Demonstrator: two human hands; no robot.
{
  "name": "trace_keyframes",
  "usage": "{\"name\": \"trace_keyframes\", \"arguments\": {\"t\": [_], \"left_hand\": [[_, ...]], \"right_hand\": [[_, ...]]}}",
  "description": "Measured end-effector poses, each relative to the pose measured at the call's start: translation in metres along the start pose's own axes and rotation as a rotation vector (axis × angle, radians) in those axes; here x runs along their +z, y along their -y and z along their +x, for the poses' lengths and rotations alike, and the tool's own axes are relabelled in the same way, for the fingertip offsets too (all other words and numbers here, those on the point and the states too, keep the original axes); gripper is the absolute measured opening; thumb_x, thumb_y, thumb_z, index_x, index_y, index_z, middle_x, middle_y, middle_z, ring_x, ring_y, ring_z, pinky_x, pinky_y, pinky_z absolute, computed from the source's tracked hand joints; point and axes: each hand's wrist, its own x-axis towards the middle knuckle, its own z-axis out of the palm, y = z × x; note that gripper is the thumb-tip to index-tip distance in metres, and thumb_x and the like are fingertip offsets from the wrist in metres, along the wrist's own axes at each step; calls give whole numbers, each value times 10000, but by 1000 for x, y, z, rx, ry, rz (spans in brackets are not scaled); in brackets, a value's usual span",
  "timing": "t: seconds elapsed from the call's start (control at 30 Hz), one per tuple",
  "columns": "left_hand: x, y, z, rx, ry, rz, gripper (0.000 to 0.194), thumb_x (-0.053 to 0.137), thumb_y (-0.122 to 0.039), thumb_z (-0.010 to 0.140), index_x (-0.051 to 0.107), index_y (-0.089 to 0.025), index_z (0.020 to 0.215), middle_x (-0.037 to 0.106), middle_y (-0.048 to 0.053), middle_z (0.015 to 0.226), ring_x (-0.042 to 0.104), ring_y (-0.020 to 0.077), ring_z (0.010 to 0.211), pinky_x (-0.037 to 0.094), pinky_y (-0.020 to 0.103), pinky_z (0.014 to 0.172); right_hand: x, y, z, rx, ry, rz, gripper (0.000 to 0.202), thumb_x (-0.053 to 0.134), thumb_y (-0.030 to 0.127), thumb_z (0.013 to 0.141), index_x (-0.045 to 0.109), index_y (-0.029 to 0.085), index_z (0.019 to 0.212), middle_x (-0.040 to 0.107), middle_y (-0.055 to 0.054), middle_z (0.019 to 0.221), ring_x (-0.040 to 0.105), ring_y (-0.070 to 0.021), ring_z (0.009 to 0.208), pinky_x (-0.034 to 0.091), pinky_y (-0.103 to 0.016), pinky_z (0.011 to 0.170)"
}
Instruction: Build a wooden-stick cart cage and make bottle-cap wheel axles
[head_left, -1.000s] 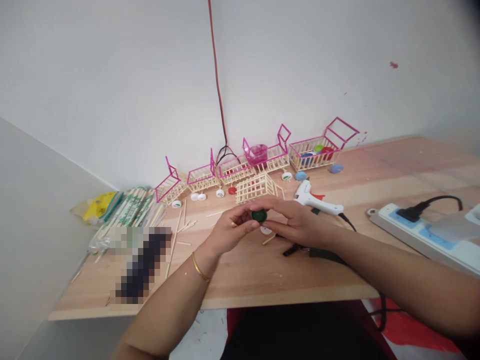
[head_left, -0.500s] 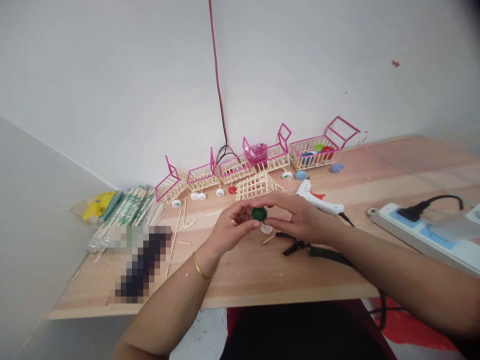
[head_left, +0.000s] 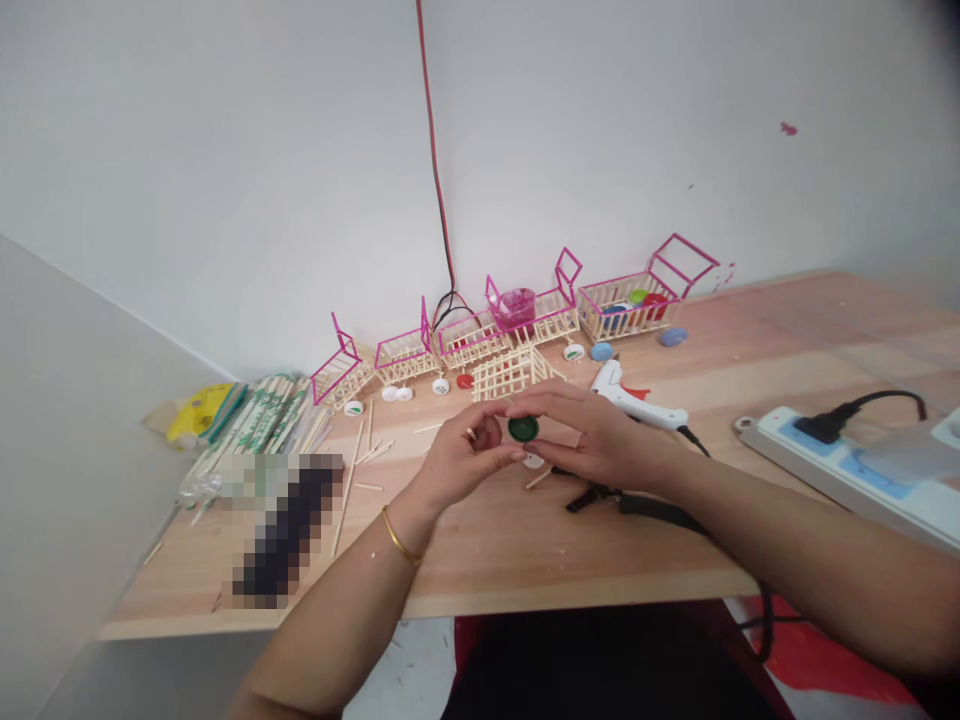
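Note:
A dark green bottle cap [head_left: 523, 429] is held above the table, its hollow side facing me. My right hand [head_left: 592, 435] has its thumb and fingers closed around the cap's right side. My left hand [head_left: 461, 460], wearing a ring, is curled with its fingertips and thumb at the cap's left edge. Just below the cap a white disc [head_left: 533, 461] shows partly behind my fingers. Beyond my hands lies a lattice frame of small wooden sticks [head_left: 510, 372].
Mini stick carts with pink rims [head_left: 472, 340] line the wall, bottle caps among them. A white glue gun [head_left: 637, 400] lies right of centre, near a power strip [head_left: 847, 470]. Black pliers-like tool [head_left: 592, 497] sits by my right wrist. Bagged sticks [head_left: 262, 420] are at left.
The green cap has shifted slightly right, closer to my right hand, and a small gap shows beside my left fingers. The rest of the table looks the same.

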Motion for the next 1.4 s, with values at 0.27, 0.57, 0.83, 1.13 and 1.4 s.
{"name": "trace_keyframes", "arguments": {"t": [0.27, 0.57, 0.83, 1.13, 1.4], "left_hand": [[-2, -5, 1, 159, -26, 351, 309, 579, -332, 848, 579, -163, 1107, 591, 39, 848, 513, 128, 743, 398, 243, 658], [-2, 3, 1, 163, -6, 406, 555, 694, -389, 758, 500, -210, 1247, 620, 78, 1036, 575, 186, 918, 461, 281, 740], [-4, 1, 3, 197, 115, 578, 388, 630, -288, 822, 534, -207, 1189, 629, 80, 1141, 583, 207, 1038, 455, 345, 890], [0, 5, 3, 143, 113, 707, 237, 586, -244, 830, 573, -186, 1060, 633, 66, 1027, 591, 194, 947, 468, 319, 822], [2, 9, 2, 95, 168, 893, 239, 592, -252, 821, 561, -192, 1049, 623, 63, 984, 598, 204, 912, 473, 312, 777]], "right_hand": [[15, -14, -1, -85, 130, -96, 371, 560, 226, 856, 531, 213, 1225, 601, -85, 1215, 485, -229, 1205, 376, -460, 1042], [2, -5, 0, 178, 66, 121, 356, 554, 206, 848, 533, 235, 1202, 639, -52, 1127, 599, -183, 992, 494, -346, 865], [13, -18, -5, 279, 174, 67, 335, 548, 169, 813, 554, 228, 1143, 669, -43, 1004, 623, -193, 889, 497, -359, 786], [14, -13, -3, 222, 223, 24, 335, 467, 107, 840, 562, 224, 1138, 672, -50, 1065, 621, -200, 961, 479, -353, 831], [24, -22, -3, 131, 282, -116, 248, 465, 110, 853, 655, 177, 998, 678, -98, 1052, 607, -231, 1012, 482, -403, 879]]}}
